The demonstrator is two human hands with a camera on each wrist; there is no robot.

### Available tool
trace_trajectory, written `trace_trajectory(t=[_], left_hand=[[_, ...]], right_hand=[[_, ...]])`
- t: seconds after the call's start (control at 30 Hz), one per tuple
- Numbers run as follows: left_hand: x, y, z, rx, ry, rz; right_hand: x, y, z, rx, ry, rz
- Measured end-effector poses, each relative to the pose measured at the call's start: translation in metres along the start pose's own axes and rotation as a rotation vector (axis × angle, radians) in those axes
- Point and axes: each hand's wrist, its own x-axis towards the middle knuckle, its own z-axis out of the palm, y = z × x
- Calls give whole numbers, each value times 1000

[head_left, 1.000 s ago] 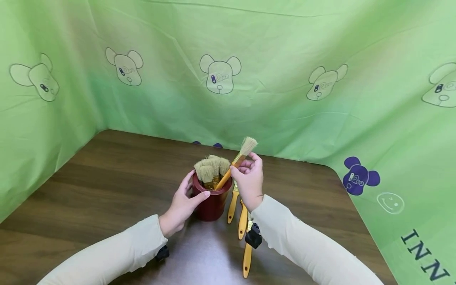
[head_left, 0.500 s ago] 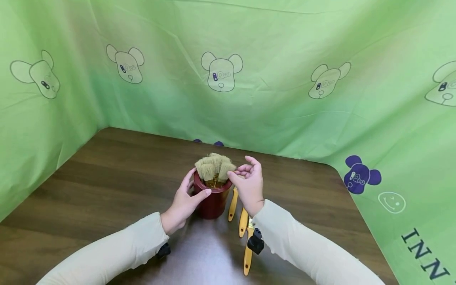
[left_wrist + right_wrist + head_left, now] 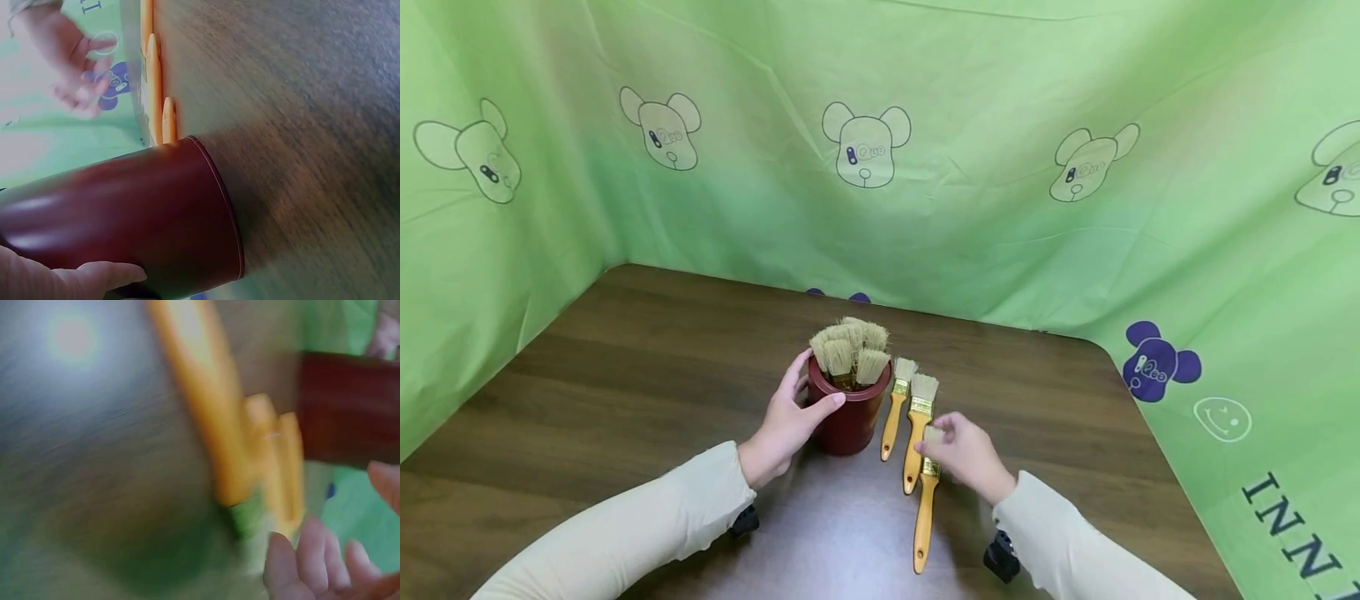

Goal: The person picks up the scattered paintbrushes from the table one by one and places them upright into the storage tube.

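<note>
My left hand (image 3: pixel 786 429) holds a dark red cup (image 3: pixel 850 425) at its left side, thumb along the front rim and fingers behind. Several paintbrushes (image 3: pixel 838 354) stand in the cup with their pale bristles up. On the table to its right lie three paintbrushes with yellow handles: a narrow paintbrush (image 3: pixel 891 425) beside the cup, a wider paintbrush (image 3: pixel 915 437), and the nearest paintbrush (image 3: pixel 923 517). My right hand (image 3: pixel 970 458) is over the nearest one's bristles and partly hides them. In the right wrist view its thumb and fingers (image 3: pixel 312 553) are spread apart, blurred by motion.
The brown wooden table (image 3: pixel 700 358) has a green cloth (image 3: pixel 865 242) with printed bear heads hanging behind it and at both sides. A black wrist camera (image 3: pixel 1002 557) sits under the right sleeve, and another wrist camera (image 3: pixel 745 522) under the left.
My right hand lowered a paintbrush bristles-up into the cup and let go of it. It then moved right and toward me, over the nearest lying paintbrush. My left hand stayed on the cup.
</note>
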Motion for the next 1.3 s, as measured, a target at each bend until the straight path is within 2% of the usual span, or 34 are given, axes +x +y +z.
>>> trace_trajectory(t=[0.1, 0.2, 0.37, 0.57, 0.67, 0.77, 0.87, 1.0, 1.3], left_hand=[[-1, 0, -1, 3, -1, -4], [-1, 0, -1, 3, -2, -7], [-1, 1, -1, 6, -1, -11], [0, 1, 1, 24, 1, 2], [-1, 2, 1, 36, 0, 11], [-1, 1, 1, 42, -6, 13], [-2, 0, 0, 46, -1, 14], [-3, 2, -2, 60, 14, 13], [-1, 2, -2, 15, -8, 1]], right_hand=[[-6, 15, 2, -225, -56, -10], [-8, 21, 4, -330, -85, -8], [-6, 21, 3, -372, -127, 13], [0, 18, -4, -386, -250, 21], [5, 21, -11, -393, -284, 17], [9, 26, -18, -446, -269, -8], [12, 31, -21, -483, -226, -67], [16, 37, -21, -458, -192, -120], [22, 44, -27, -407, -247, -136]])
